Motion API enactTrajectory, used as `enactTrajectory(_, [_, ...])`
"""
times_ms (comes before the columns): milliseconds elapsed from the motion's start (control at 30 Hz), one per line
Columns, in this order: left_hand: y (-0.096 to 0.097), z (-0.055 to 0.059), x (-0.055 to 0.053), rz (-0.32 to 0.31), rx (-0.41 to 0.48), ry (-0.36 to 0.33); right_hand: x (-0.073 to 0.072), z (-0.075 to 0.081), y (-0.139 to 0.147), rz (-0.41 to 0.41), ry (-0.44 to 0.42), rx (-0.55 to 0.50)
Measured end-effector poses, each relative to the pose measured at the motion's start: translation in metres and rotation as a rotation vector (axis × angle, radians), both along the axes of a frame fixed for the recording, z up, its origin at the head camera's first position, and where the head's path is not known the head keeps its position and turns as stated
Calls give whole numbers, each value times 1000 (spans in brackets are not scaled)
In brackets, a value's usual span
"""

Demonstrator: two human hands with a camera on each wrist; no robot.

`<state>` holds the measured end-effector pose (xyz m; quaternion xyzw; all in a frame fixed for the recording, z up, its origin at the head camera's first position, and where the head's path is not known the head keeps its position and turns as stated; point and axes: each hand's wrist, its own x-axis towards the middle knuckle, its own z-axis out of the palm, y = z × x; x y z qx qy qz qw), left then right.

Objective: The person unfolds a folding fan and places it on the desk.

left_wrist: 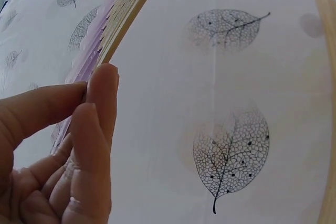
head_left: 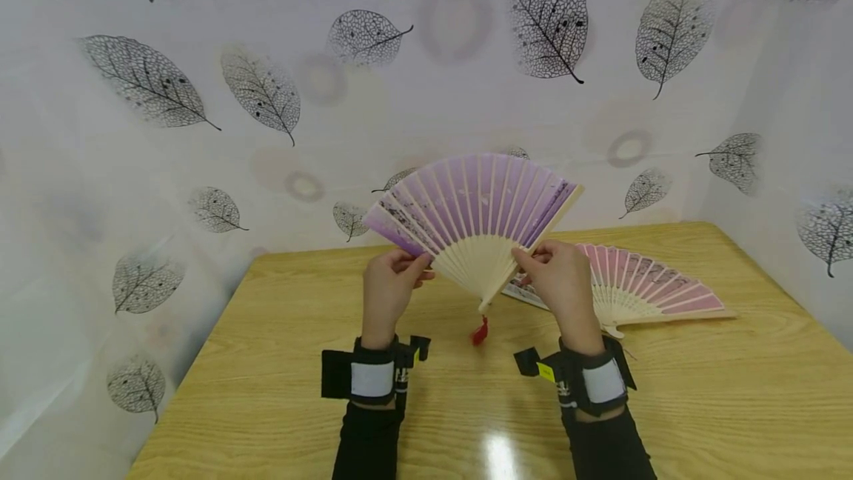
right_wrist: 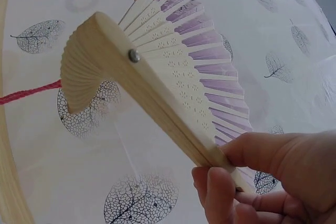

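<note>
A purple folding fan (head_left: pixel 481 198) with pale wooden ribs is spread wide above the table, a red tassel (head_left: pixel 480 332) hanging from its pivot end. My left hand (head_left: pixel 393 284) pinches its left edge between thumb and fingers; the left wrist view shows those fingertips (left_wrist: pixel 102 85) on the fan's edge. On the other side, my right hand (head_left: pixel 558 272) grips the thick right guard stick (right_wrist: pixel 163 111) between thumb and fingers. Behind the right hand, a pink folding fan (head_left: pixel 656 284) lies spread on the table, its left part hidden by that hand.
The wooden table (head_left: pixel 286 332) runs back to a pale wall covering (head_left: pixel 426 102) printed with dark leaves, which also rises on both sides. Each wrist carries a black strap with a camera mount, the left strap (head_left: pixel 372 378) and the right strap (head_left: pixel 600 380).
</note>
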<state>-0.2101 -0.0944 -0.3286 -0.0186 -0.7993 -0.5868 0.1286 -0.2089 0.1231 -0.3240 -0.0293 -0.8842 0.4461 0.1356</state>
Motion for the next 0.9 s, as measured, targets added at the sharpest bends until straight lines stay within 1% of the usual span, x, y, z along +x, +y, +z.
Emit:
enactTrajectory(233, [-1,1,2,10,18,-9,0,-1,1,11,9,-15])
enactTrajectory(433, [-3,3,2,20,70,-11,1,1,4,-8,-30,-45])
enactTrajectory(533, [-3,4,2,19,85,-11,1,2,4,-13,-36,-49])
enactTrajectory(767, [-4,4,1,26,79,-22,1,1,3,-12,-21,-27])
enactTrajectory(900, [-5,3,1,28,86,-17,0,0,4,-31,-10,-59])
